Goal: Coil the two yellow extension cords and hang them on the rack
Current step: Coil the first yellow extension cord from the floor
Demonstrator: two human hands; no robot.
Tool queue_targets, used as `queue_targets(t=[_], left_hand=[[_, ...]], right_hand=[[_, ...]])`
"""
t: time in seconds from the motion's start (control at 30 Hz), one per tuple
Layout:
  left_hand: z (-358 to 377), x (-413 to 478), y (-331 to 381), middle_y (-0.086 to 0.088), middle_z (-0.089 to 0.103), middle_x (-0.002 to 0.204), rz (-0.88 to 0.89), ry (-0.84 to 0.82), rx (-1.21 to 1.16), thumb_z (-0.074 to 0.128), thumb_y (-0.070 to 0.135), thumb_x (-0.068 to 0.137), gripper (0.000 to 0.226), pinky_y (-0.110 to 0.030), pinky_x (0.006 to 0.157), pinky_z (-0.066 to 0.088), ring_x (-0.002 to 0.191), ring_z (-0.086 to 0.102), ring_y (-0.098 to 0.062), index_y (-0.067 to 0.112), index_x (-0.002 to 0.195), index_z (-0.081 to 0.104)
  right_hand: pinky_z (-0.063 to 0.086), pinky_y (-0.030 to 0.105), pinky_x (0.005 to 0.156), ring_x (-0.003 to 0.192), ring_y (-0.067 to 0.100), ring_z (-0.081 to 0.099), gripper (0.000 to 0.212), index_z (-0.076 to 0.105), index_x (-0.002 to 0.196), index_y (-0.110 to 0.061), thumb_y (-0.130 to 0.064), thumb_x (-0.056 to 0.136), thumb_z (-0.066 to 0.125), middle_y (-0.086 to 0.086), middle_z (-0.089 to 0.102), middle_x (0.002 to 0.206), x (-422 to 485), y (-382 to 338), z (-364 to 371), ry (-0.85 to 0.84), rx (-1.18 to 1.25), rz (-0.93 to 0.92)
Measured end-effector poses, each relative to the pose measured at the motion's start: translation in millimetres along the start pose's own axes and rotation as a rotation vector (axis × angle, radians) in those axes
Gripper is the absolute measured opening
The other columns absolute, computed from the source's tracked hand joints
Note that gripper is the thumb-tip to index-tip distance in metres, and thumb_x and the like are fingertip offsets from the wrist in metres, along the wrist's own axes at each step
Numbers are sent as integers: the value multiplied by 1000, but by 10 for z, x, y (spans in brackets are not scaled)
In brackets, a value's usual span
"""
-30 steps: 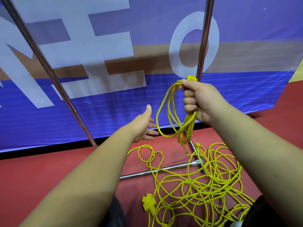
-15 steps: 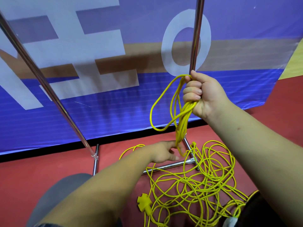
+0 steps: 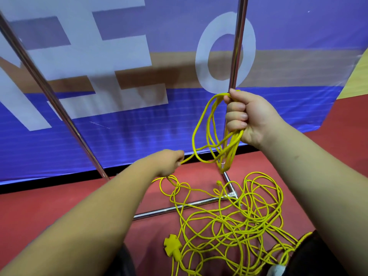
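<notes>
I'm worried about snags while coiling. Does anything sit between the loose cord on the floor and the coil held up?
Nothing visible between the left hand and the coil in the right hand. Lower down, the loose cord lies tangled across the rack's base bar and might catch there.

Cord loops (image 3: 232, 147) are held in the right hand (image 3: 248, 116) before the rack upright (image 3: 238, 46), loose cord (image 3: 237, 221) is heaped below across the base bar (image 3: 179, 208), banner (image 3: 119, 140) behind.

rack (image 3: 237, 46): top cut off | cords (image 3: 235, 216): pile passes bottom edge | left grip (image 3: 169, 162): fingers hidden
</notes>
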State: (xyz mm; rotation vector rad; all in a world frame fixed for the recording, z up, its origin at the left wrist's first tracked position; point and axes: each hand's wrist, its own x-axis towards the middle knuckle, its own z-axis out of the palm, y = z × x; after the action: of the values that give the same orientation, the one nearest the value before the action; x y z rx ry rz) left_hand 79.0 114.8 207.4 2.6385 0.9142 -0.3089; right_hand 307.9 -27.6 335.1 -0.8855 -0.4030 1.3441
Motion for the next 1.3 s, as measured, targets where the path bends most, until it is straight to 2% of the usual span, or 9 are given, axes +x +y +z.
queue_targets(t=[0.17, 0.33, 0.47, 0.6, 0.8, 0.9, 1.03, 1.2, 1.3], left_hand=[[-328, -229, -264, -1, 61, 94, -140, 168, 129, 45, 22, 104, 14, -42, 73, 55, 87, 59, -29, 33, 102, 53], [-756, -548, -445, 0, 56, 100, -245, 528, 133, 44, 13, 102, 22, -45, 70, 54, 95, 56, -31, 31, 107, 56], [-1165, -930, -348, -6, 49, 103, -282, 902, 205, 45, 8, 97, 28, -44, 61, 43, 94, 57, -38, 29, 113, 55], [-1440, -1337, -497, -9, 54, 105, -125, 1192, 191, 46, 6, 90, 35, -49, 68, 48, 99, 57, -37, 24, 117, 60], [-1119, -1186, -617, -6, 64, 96, -54, 937, -77, 54, 10, 101, 22, -41, 82, 50, 91, 61, -30, 24, 113, 65], [-959, -1093, -547, 1, 64, 85, -24, 681, -212, 58, 15, 104, 16, -34, 76, 51, 81, 62, -20, 28, 106, 68], [-782, -1042, -486, 5, 58, 93, 81, 352, -119, 60, 16, 104, 15, -32, 81, 43, 88, 55, -16, 25, 106, 72], [-814, -995, -346, 9, 63, 101, 95, 288, -379, 57, -3, 94, 37, -27, 83, 45, 94, 58, -8, 32, 98, 69], [-815, -985, -279, 4, 72, 99, 80, 335, -524, 43, -12, 70, 59, -43, 80, 53, 95, 65, -25, 36, 90, 72]], right_hand=[[15, 20, 35, 43, 5, 21, 24, 60, 91, -15, -32, 108, 58, -9, 28, 60, -3, 198, 101, 65, -309, -66], [17, 21, 37, 43, 7, 20, 23, 61, 93, -14, -32, 108, 58, -7, 28, 61, 70, 320, 201, 77, -431, -92], [19, 22, 36, 41, 7, 20, 21, 60, 95, -13, -29, 109, 58, -7, 25, 57, 123, 429, 313, 66, -436, -121], [19, 22, 36, 40, 6, 21, 22, 60, 90, -13, -26, 107, 61, -8, 26, 56, 108, 457, 474, 39, -279, -121], [16, 23, 38, 43, 7, 19, 23, 62, 91, -15, -32, 106, 62, -9, 26, 56, 63, 519, 464, 19, -365, -86], [17, 22, 37, 44, 7, 19, 24, 63, 91, -15, -35, 106, 63, -9, 26, 58, 35, 523, 437, -26, -357, -54], [18, 21, 36, 44, 7, 17, 25, 63, 88, -18, -37, 104, 64, -9, 23, 58, 12, 505, 451, -87, -345, -24], [18, 24, 43, 50, 12, 18, 35, 47, 77, -25, -20, 96, 76, -3, 26, 63, -37, 579, 443, -151, -732, -9], [28, 26, 46, 48, 17, 28, 34, 50, 77, -23, -17, 92, 79, 0, 33, 58, -100, 689, 452, -125, -1033, 10]])
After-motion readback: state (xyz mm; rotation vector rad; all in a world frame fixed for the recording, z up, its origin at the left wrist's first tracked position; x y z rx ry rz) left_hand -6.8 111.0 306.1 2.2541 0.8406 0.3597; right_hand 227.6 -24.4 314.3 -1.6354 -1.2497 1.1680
